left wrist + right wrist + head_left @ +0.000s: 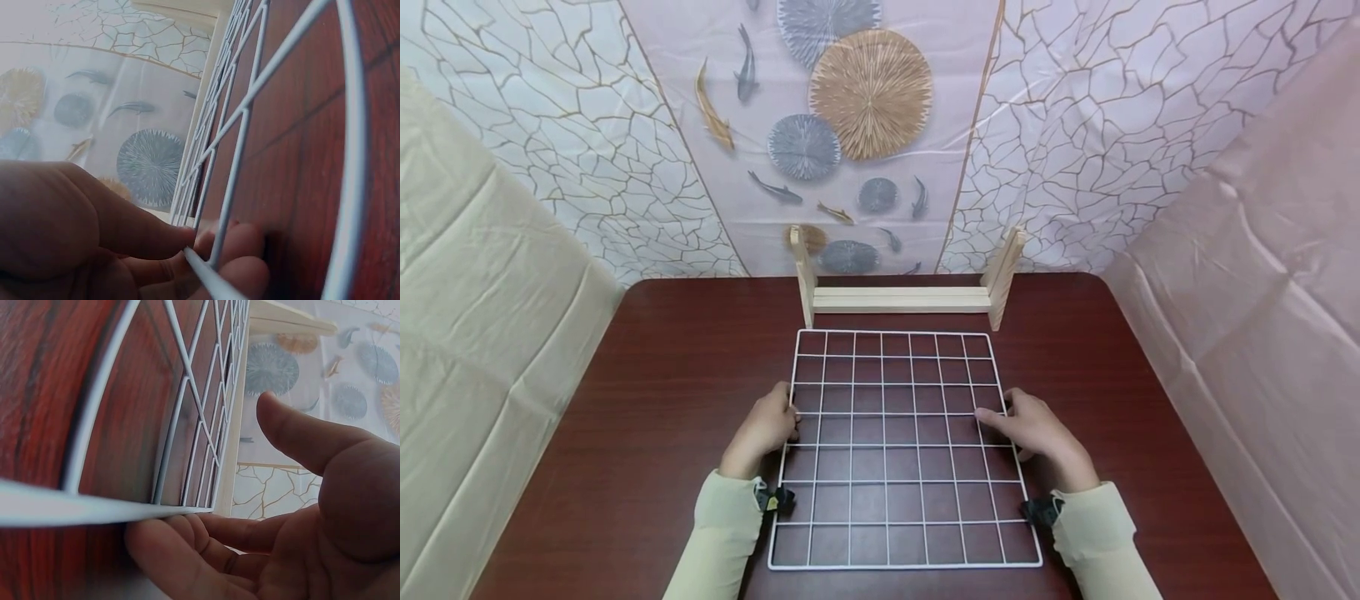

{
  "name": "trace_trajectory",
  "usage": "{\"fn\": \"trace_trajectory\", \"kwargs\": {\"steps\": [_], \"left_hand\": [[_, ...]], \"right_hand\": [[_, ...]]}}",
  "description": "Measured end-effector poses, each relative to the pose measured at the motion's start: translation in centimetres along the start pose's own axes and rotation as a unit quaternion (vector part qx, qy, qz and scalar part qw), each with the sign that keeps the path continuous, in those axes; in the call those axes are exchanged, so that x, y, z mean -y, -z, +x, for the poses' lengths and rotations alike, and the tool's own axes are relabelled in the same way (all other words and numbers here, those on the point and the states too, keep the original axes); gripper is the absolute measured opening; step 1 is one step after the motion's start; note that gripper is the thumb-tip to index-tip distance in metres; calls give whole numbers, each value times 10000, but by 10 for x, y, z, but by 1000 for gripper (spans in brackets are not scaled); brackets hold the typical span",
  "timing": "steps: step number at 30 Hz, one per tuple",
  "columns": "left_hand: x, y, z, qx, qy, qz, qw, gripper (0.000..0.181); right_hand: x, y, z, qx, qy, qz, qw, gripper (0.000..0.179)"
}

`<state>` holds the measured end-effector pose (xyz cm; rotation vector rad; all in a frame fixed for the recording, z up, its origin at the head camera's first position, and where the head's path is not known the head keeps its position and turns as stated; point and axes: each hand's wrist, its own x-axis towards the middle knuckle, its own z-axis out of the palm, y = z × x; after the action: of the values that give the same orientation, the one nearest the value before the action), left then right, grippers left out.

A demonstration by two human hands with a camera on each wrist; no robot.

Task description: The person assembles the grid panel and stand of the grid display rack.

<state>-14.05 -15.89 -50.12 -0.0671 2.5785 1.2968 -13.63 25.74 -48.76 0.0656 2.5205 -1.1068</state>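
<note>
Over the table (662, 467): a white wire grid (917, 446) spanned the space between both hands, its far edge just in front of the stand; whether any part touched the tabletop could not be told.
Left hand (767, 423): it pinched the grid's left edge wire, thumb on one side, fingers curled beneath.
Right hand (1037, 425): it was at the right edge, loosely spread, not clasping; the fingers lay under the edge wire and the thumb stood clear of it.
Stand (901, 300): pale wood, two uprights joined by slats, it stood upright at the table's far side.
Sleeves (722, 525): both were pale, with black devices strapped at the wrists.
Backdrop (868, 92): fish, round motifs and a cracked pattern covered it.
</note>
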Motion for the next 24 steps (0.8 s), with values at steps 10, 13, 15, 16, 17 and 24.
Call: {"fn": "trace_trajectory", "kwargs": {"steps": [10,13,15,16,17,24], "left_hand": [[7,-2,-4,110,237,-979,9949,30],[7,-2,-5,80,238,-1032,9943,27],[7,-2,-4,75,273,-1087,9937,25],[6,-2,-4,76,301,-1114,9933,25],[7,-2,-4,82,328,-1143,9929,24],[7,-1,-5,192,463,-1532,9869,25]], "right_hand": [[1,0,1,-53,34,-30,10000,63],[0,0,2,4,83,86,9999,66],[0,2,1,95,75,256,9996,69],[0,3,1,137,71,330,9993,71],[0,3,1,181,71,392,9990,73],[-3,4,2,105,313,475,9983,68]]}}
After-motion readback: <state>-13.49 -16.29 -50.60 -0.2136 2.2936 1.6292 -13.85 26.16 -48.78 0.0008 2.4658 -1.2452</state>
